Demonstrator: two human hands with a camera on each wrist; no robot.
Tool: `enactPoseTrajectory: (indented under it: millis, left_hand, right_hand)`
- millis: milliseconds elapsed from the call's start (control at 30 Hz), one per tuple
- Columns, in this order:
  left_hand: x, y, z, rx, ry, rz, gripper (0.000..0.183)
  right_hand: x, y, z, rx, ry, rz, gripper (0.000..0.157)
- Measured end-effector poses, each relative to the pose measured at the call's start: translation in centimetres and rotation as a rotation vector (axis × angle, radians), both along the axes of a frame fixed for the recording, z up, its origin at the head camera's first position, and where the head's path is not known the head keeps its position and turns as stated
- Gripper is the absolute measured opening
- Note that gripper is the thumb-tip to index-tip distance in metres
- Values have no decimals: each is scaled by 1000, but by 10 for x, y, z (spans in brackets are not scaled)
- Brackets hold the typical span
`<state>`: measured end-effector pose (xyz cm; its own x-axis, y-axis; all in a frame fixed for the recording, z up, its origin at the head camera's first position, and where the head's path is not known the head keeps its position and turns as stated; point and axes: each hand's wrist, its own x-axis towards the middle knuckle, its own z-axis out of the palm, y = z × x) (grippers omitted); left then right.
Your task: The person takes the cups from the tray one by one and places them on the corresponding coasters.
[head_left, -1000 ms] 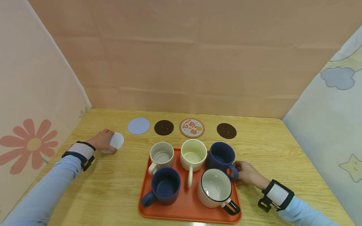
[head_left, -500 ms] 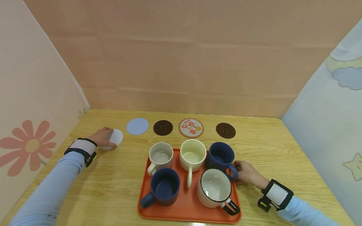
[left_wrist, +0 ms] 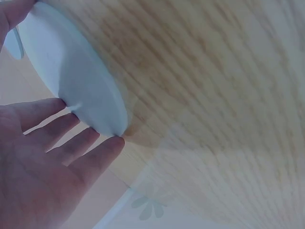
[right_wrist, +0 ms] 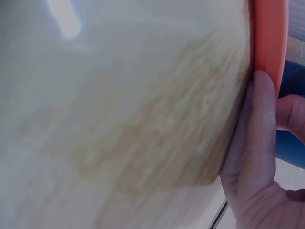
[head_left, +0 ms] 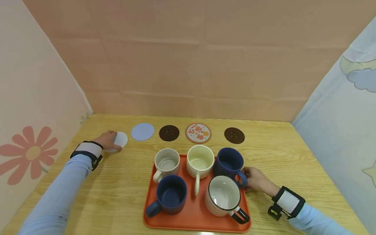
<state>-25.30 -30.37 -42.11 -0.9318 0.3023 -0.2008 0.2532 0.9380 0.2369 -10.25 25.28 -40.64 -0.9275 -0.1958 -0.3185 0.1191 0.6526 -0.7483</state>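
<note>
Over the left part of the table, my left hand [head_left: 108, 141] spans a round white coaster [head_left: 120, 139], thumb at one edge and fingertips along the other. In the left wrist view that white coaster [left_wrist: 81, 71] lies between the thumb and the straight fingers [left_wrist: 93, 164]. My right hand [head_left: 258, 180] grips the right rim of an orange tray [head_left: 191, 218], close to a dark blue mug's handle. The right wrist view has the fingers [right_wrist: 259, 138] against the tray's outer rim [right_wrist: 269, 38], the thumb on the inner side near the blue mug [right_wrist: 290, 148].
Several mugs stand on the tray: ribbed grey [head_left: 167, 163], cream [head_left: 200, 161], black-rimmed white [head_left: 223, 195] and two dark blue ones [head_left: 171, 194]. Behind them lie a lilac coaster [head_left: 142, 132], two dark brown coasters [head_left: 169, 133] and a patterned orange-rimmed coaster [head_left: 198, 133].
My left hand has slid the white coaster slightly away, toward the back of the table. The right hand, tray and mugs have stayed in place.
</note>
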Motion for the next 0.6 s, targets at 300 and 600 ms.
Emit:
enactPoseTrajectory:
  millis: [300, 600]
  left_hand:
    - [-10, 1, -1, -18, 15, -9, 83]
    - [-20, 3, 1, -24, -4, 3, 80]
  right_hand:
    - [0, 0, 0, -18, -10, -8, 21]
    - [-2, 2, -1, -30, -4, 10, 23]
